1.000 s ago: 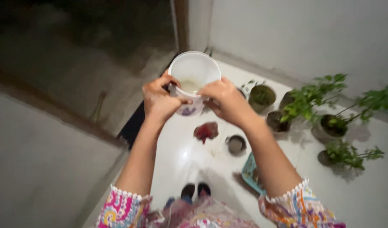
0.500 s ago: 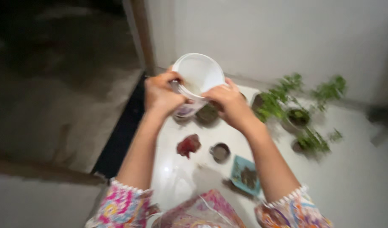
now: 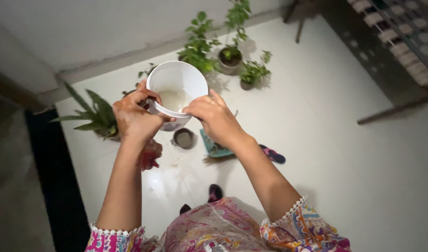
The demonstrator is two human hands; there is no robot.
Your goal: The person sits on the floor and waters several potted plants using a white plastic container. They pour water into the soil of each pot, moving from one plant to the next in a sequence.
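White glossy floor [image 3: 344,154] fills most of the view, with a pale wall along the top edge and a dark strip down the left side. Nearest the camera, patterned sleeves with white trim frame both forearms above a multicoloured garment. Both hands hold a white round tub [image 3: 176,93] up in front of the body: the left hand [image 3: 135,117] curls around its left side with the thumb hooked over the rim, and the right hand [image 3: 213,116] pinches the right rim, a ring showing on one finger. A pale liquid lies in the bottom of the tub. Below the hands on the floor sit a small metal cup [image 3: 183,138], a teal tray [image 3: 214,145] and a reddish lump [image 3: 148,157], close together. A spiky-leaved potted plant [image 3: 95,116] stands to the left, and leafy green potted plants [image 3: 223,46] cluster farther off beside the wall. A woven seat [image 3: 400,32] occupies the far right corner.
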